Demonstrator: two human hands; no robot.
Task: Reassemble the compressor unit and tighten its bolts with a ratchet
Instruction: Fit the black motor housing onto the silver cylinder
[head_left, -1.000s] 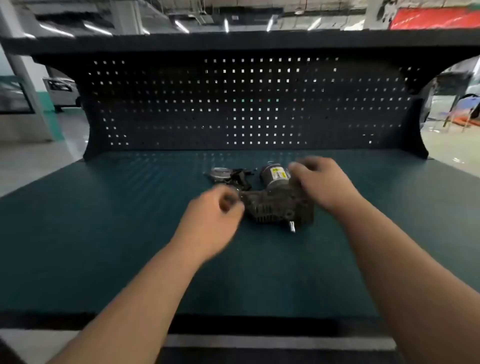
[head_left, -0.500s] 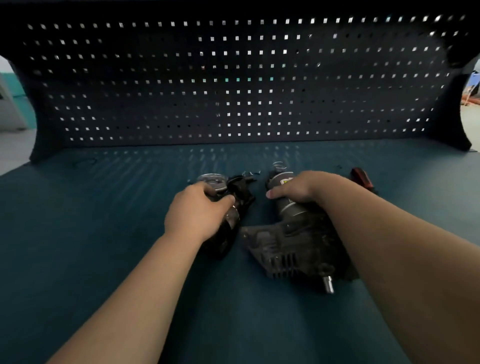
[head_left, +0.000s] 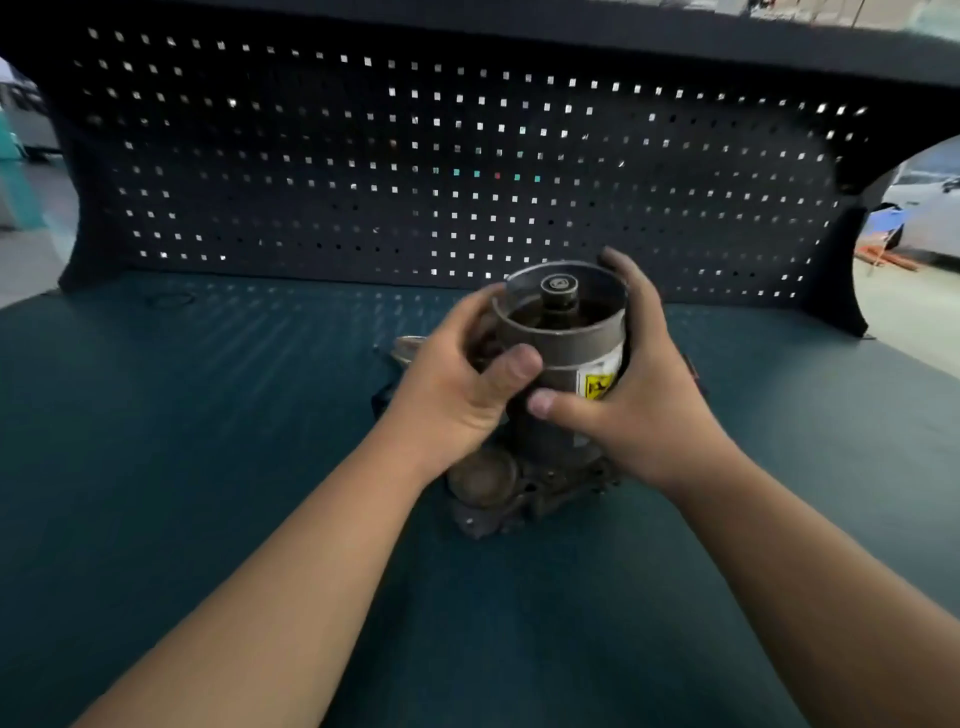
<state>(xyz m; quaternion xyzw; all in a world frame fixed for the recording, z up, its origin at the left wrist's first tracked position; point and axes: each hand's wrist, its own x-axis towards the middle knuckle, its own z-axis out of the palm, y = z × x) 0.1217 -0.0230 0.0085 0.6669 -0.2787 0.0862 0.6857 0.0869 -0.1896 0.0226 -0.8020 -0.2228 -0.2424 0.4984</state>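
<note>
Both hands are on it! The grimy grey metal compressor unit (head_left: 563, 332) stands upright on the teal rubber bench mat (head_left: 208, 467), about mid-bench and a little right of centre, with its open cylindrical end pointing up. The left hand (head_left: 457, 384) wraps the left side of the cylinder, fingers curled round the far side and thumb pressed across the near face. The right hand (head_left: 639, 395) clamps the right side, its fingers reaching up past the rim and its thumb lying across the front just below the left thumb. A yellow warning label (head_left: 597, 385) peeks out between thumb and palm. Down inside the open top, a dark central shaft (head_left: 560, 291) stands up. Below the hands, the dark cast-metal base (head_left: 519, 493) of the unit sits on the mat. Just behind the left hand, a silvery round rim (head_left: 408, 345) shows, mostly hidden. At the far edge rises the dark perforated pegboard (head_left: 363, 182).
</note>
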